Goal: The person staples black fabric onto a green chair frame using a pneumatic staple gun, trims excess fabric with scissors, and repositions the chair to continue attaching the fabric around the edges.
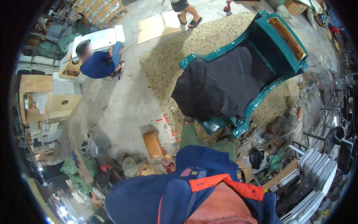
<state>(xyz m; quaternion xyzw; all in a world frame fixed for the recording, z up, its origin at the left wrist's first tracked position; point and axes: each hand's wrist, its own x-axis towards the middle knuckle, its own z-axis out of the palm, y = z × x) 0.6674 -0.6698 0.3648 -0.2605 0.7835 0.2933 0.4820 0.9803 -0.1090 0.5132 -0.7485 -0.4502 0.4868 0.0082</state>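
The speckled mat [158,71] spreads over the concrete floor [106,106]. On it lies the teal frame [276,71], its far right end showing bare wood in an oblong opening. The black cloth [223,82] drapes over the middle of the frame, rumpled and bunched toward the wearer, whose green-trousered legs [190,135] stand at its near edge. Neither hand shows, so whether they are open or gripping anything I cannot tell.

To the right, pale chairs [317,168] are stacked; at upper left stands a slatted crate [100,11]. A person in navy [96,68] sits low beside a white unit [102,39]. A plywood sheet [158,27] lies beyond the mat, near another person's legs [191,12]. Smaller still: a brown block [153,145], a red tool [226,7], a tape roll [166,162] and red strips [165,118].
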